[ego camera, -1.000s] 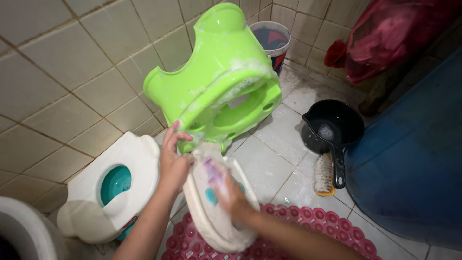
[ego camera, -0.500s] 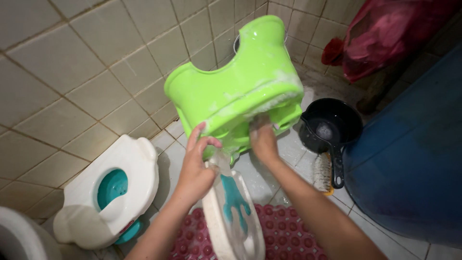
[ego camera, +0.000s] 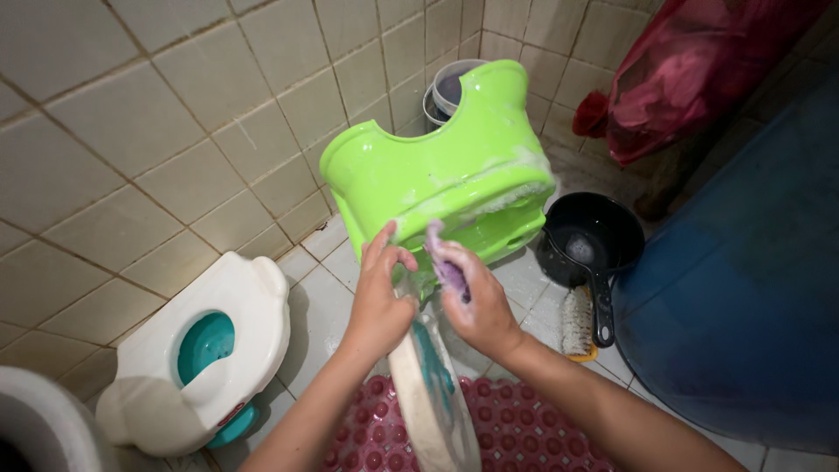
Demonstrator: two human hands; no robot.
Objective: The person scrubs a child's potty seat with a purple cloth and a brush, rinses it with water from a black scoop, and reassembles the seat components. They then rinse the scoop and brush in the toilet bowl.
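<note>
The soapy lime-green plastic potty base [ego camera: 437, 179] is tipped up above the white oval seat panel [ego camera: 433, 398]. The left hand [ego camera: 380, 301] grips the base's lower rim, fingers curled. Beside it, the right hand [ego camera: 476, 301] pinches a purple scrubbing cloth [ego camera: 446, 267] against that rim.

One head-worn view, looking steeply down and forward into a tiled corner.

The camera sits above and behind the person's forearms, which enter from the bottom edge; the left hand [ego camera: 377, 301] and right hand [ego camera: 476, 301] lie close below the lens, near the frame's middle, at the green seat [ego camera: 437, 179]. The view faces the tiled wall [ego camera: 131, 131], which fills the upper left, and the floor falls away beneath. The white potty [ego camera: 236, 332] sits lower left, the blue barrel [ego camera: 752, 288] at the right edge, the red mat [ego camera: 524, 428] nearest, at the bottom. No second view is given, so nothing is shared.
</note>
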